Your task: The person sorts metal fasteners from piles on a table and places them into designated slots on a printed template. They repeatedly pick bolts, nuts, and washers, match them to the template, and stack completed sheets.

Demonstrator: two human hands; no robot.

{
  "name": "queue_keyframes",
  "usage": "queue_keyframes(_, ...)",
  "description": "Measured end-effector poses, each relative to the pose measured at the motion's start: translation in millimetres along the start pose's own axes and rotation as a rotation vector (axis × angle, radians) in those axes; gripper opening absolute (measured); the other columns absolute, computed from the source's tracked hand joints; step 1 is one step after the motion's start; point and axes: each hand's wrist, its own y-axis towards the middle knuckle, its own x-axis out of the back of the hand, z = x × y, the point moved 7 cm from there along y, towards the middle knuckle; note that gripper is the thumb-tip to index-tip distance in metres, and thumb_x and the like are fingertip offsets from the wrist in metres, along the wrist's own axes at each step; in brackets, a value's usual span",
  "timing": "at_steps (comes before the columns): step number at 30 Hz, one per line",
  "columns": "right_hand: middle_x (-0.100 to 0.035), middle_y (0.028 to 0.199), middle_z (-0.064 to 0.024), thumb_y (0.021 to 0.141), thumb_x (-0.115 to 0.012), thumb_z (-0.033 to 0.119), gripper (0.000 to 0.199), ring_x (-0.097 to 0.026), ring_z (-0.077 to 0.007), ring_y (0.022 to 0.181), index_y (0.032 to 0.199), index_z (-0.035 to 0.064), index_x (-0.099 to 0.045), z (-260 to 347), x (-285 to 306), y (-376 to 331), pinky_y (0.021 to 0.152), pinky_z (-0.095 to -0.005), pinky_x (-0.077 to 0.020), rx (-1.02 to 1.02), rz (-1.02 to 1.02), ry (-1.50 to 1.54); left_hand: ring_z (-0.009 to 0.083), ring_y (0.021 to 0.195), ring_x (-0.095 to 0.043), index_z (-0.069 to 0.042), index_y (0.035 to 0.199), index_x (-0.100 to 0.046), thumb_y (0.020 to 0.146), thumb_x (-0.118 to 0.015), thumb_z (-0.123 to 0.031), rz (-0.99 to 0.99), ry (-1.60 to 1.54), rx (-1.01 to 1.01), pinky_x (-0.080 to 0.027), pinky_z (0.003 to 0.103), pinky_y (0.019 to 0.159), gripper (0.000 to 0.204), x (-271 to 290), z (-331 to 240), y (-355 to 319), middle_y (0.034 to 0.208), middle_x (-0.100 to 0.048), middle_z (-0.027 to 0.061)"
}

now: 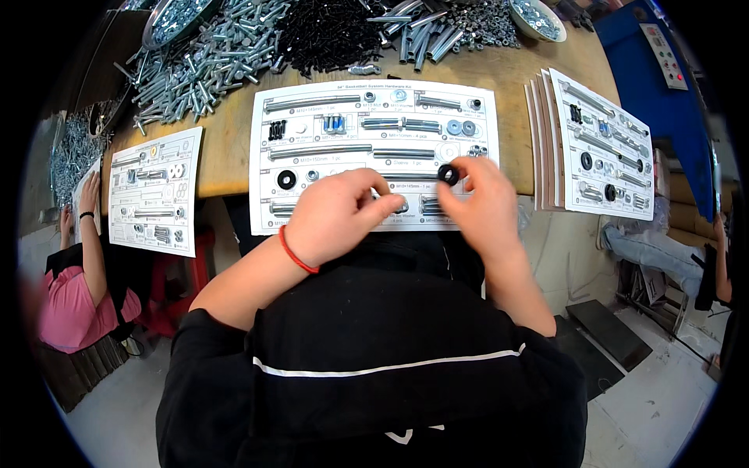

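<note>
A white printed card [328, 90] lies on the wooden table in front of me, with bolts, nuts and washers laid on its outlines. My right hand [485, 209] pinches a small black round washer [448, 174] between thumb and fingertips over the card's lower right. My left hand [335, 214], with a red band at the wrist, rests on the card's lower middle; its fingers are curled near a silver bolt [402, 207], and I cannot tell whether they grip it.
Heaps of silver bolts [211, 54] and black screws [328, 31] cover the table's far side. A second filled card [154, 191] lies at left, a stack of cards [597, 148] at right. Other people sit at far left [78, 288] and far right [671, 249].
</note>
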Motion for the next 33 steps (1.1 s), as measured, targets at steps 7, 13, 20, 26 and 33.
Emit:
queue_keyframes(7, -0.064, 0.087, -0.0108, 0.073, -0.073, 0.027, 0.027, -0.063, -0.0307, 0.082, 0.089, 0.0054, -0.065, -33.0, -22.2, 38.8, 0.069, -0.0427, -0.0508, -0.077, 0.084, -0.365, 0.0073, 0.062, -0.054, -0.002, 0.098, -0.067, 0.087, -0.072, -0.019, -0.357, -0.207, 0.0, -0.042, 0.023, 0.055, 0.021, 53.9, 57.1, -20.4, 0.071, -0.061, 0.0015)
queue_keyframes(13, -0.064, 0.099, -0.0156, 0.08, -0.07, 0.022, 0.036, -0.06, -0.0347, 0.096, 0.108, 0.0016, -0.062, -43.7, 24.5, 18.4, 0.083, -0.0439, -0.0483, -0.183, -0.041, -0.253, 0.0386, 0.114, -0.056, 0.003, 0.13, -0.052, 0.09, -0.066, -0.029, -0.596, 0.428, 0.106, -0.045, 0.042, 0.096, 0.053, 108.3, 120.7, -44.7, 0.122, -0.06, 0.0252)
queue_keyframes(20, -0.055, 0.124, -0.0219, 0.084, -0.063, 0.007, 0.05, -0.053, -0.0354, 0.115, 0.131, -0.0017, -0.048, -71.9, 3.3, -26.3, 0.1, -0.0431, -0.0414, -0.172, -0.122, 0.011, 0.0247, 0.12, -0.054, 0.004, 0.145, -0.035, 0.097, -0.056, -0.02, -0.565, -0.768, 0.302, -0.041, 0.034, 0.102, 0.057, 92.7, 157.2, -36.8, 0.13, -0.056, 0.0171)
queue_keyframes(26, -0.051, 0.125, -0.0159, 0.085, -0.055, -0.003, 0.046, -0.055, -0.019, 0.105, 0.13, -0.0025, -0.044, -89.7, -2.2, -18.4, 0.09, -0.0302, -0.0456, -0.524, -0.261, 0.847, 0.0201, 0.104, -0.064, 0.006, 0.131, -0.051, 0.099, -0.048, -0.012, -0.393, -1.013, 0.353, -0.052, 0.031, 0.087, 0.037, 91.8, 178.7, -13.7, 0.118, -0.064, 0.014)
queue_keyframes(33, -0.05, 0.123, -0.0151, 0.084, -0.055, -0.003, 0.045, -0.054, -0.0182, 0.105, 0.128, -0.0018, -0.044, -80.3, 13.6, -17.5, 0.089, -0.0301, -0.0451, -0.533, -0.32, 1.007, 0.0212, 0.102, -0.065, 0.008, 0.13, -0.052, 0.099, -0.045, -0.007, -0.491, -1.088, 0.267, -0.052, 0.031, 0.089, 0.035, 97.3, 166.9, -27.9, 0.116, -0.065, 0.0154)
